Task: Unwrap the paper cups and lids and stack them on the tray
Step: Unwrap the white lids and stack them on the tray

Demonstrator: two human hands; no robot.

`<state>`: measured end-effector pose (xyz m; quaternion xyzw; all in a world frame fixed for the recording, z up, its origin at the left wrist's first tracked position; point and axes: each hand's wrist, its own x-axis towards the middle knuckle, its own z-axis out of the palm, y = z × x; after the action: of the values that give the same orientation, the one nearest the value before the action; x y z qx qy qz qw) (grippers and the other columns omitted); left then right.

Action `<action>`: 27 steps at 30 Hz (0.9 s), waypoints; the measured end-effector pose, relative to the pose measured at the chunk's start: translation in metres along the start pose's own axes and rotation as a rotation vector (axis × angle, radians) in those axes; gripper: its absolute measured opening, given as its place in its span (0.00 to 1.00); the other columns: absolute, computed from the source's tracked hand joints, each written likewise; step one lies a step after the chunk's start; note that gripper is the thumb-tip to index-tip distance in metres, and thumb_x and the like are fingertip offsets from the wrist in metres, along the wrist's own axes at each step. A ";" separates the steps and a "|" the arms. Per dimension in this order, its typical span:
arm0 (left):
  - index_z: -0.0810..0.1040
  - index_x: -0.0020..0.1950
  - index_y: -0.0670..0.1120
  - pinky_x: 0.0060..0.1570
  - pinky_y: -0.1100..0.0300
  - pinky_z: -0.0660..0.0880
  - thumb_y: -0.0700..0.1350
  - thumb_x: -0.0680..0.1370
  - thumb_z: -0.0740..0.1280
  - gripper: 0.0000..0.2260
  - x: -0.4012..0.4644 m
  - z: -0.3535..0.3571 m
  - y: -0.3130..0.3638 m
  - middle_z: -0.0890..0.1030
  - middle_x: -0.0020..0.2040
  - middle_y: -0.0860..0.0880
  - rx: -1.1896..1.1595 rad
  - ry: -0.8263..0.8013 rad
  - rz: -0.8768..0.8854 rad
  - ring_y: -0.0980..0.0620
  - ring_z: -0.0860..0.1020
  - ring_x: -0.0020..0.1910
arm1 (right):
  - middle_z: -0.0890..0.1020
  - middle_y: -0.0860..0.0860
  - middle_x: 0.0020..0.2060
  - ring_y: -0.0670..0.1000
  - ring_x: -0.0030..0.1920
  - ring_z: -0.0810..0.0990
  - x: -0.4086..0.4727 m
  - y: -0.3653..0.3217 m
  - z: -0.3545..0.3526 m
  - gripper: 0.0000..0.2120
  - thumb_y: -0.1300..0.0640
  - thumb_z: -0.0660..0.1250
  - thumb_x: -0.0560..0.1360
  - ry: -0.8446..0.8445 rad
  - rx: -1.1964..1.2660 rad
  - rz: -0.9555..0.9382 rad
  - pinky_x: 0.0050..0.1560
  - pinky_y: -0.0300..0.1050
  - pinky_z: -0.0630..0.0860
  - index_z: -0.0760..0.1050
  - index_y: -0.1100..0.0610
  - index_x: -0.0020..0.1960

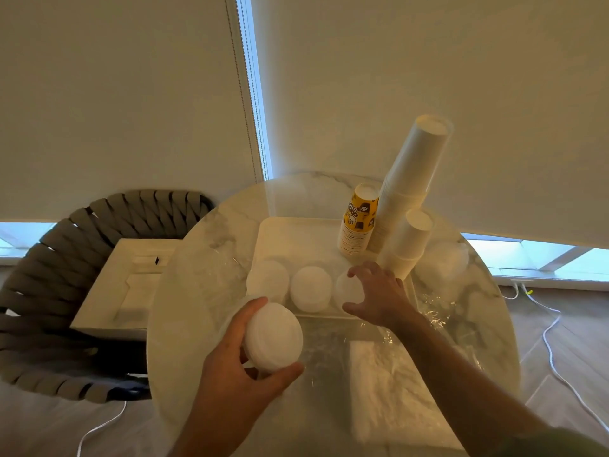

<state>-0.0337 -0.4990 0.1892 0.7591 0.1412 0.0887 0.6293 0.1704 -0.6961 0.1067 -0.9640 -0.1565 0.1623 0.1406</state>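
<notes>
Your right hand [375,293] hides part of the lid stack [346,288] it touches on the tray [296,232], fingers spread. Your left hand [237,367] grips another lid pile [273,338] over the table [204,291], flat face toward you. Cups [412,173] lean upside down, long axis tilted right.
</notes>
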 end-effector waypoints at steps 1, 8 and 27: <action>0.72 0.59 0.72 0.37 0.61 0.81 0.37 0.60 0.83 0.41 0.000 0.000 0.001 0.75 0.56 0.72 0.001 -0.001 0.000 0.64 0.78 0.54 | 0.67 0.48 0.74 0.57 0.71 0.68 -0.003 -0.004 -0.004 0.32 0.41 0.75 0.70 0.029 0.008 -0.005 0.70 0.58 0.66 0.68 0.47 0.70; 0.71 0.62 0.68 0.40 0.64 0.81 0.38 0.61 0.83 0.39 0.002 0.002 0.003 0.75 0.55 0.73 -0.004 -0.001 -0.026 0.66 0.77 0.53 | 0.81 0.39 0.50 0.42 0.47 0.82 -0.071 -0.083 -0.062 0.07 0.51 0.73 0.76 -0.011 0.621 -0.224 0.47 0.39 0.80 0.79 0.48 0.54; 0.66 0.63 0.67 0.37 0.73 0.76 0.45 0.62 0.80 0.38 0.012 0.000 0.009 0.77 0.53 0.64 0.006 -0.027 -0.036 0.74 0.75 0.51 | 0.78 0.37 0.59 0.45 0.56 0.81 -0.104 -0.106 -0.050 0.24 0.45 0.81 0.67 -0.257 0.885 -0.270 0.55 0.47 0.82 0.76 0.40 0.60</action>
<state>-0.0217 -0.4969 0.1979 0.7594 0.1467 0.0667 0.6304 0.0674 -0.6463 0.2143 -0.7549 -0.2125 0.3114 0.5367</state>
